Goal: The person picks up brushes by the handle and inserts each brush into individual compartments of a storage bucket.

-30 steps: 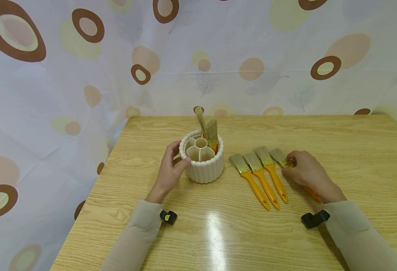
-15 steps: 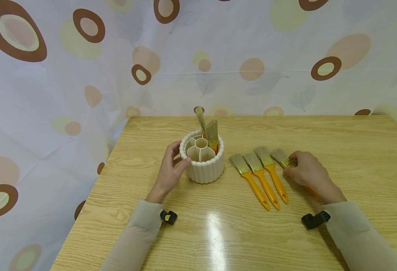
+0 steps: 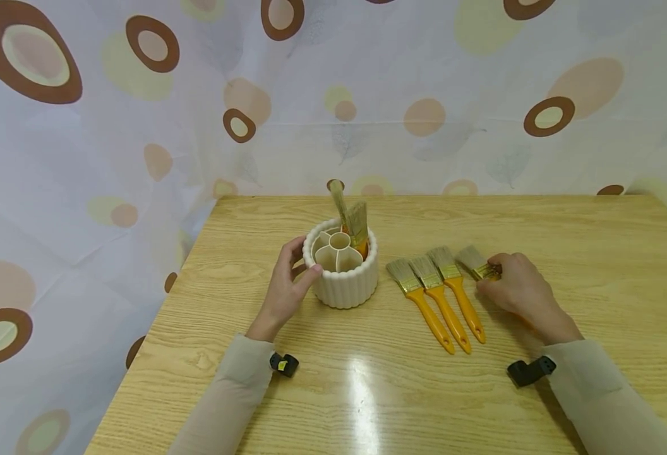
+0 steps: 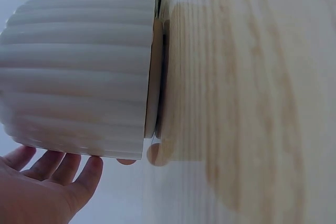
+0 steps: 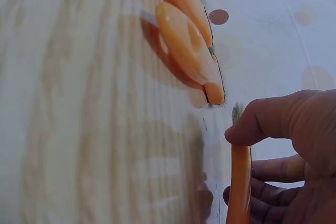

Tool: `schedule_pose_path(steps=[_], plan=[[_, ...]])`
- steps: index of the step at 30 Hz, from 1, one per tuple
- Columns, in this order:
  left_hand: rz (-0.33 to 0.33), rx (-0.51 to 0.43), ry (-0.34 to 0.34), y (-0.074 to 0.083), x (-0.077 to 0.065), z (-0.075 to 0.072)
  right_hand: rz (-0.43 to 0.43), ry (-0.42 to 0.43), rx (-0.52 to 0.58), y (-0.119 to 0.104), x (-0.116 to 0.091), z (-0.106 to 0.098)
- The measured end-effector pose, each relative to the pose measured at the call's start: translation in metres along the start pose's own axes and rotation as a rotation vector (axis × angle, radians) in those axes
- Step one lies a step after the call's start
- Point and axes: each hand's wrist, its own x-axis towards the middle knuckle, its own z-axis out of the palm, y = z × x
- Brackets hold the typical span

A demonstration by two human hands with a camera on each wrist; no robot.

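A cream ribbed holder (image 3: 346, 289) with several compartments stands upright on the table. My left hand (image 3: 283, 285) grips its left side, thumb at the front rim; in the left wrist view the fingertips (image 4: 92, 166) touch its wall (image 4: 79, 72). Two paintbrushes (image 3: 357, 224) stand in it, bristles up. My right hand (image 3: 521, 287) pinches another paintbrush (image 3: 472, 259) between thumb and fingers, near the metal band. In the right wrist view its orange handle (image 5: 240, 182) appears slightly raised off the tabletop. From the head, the hand covers most of that handle.
Three more paintbrushes (image 3: 432, 291) with orange handles lie side by side between the holder and my right hand, bristles away from me. The wooden table (image 3: 424, 404) meets a patterned curtain (image 3: 379, 151) at its back edge.
The right hand's paintbrush has shifted slightly up and right, and its handle end has gone out of sight behind the hand. The left hand and holder stay in place.
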Motion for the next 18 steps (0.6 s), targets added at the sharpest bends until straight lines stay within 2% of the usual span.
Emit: schedule_pose_path(steps=[4,11,18], plan=[[-0.016,-0.001,-0.008,0.007,0.0,0.0,-0.007,0.014,0.002,0.0,0.0,0.0],[-0.015,0.008,-0.023,0.036,-0.004,0.001,-0.007,0.047,0.02,-0.002,-0.001,0.0],[-0.022,0.002,-0.023,0.037,-0.004,0.001,-0.014,0.077,0.024,-0.003,-0.003,0.001]])
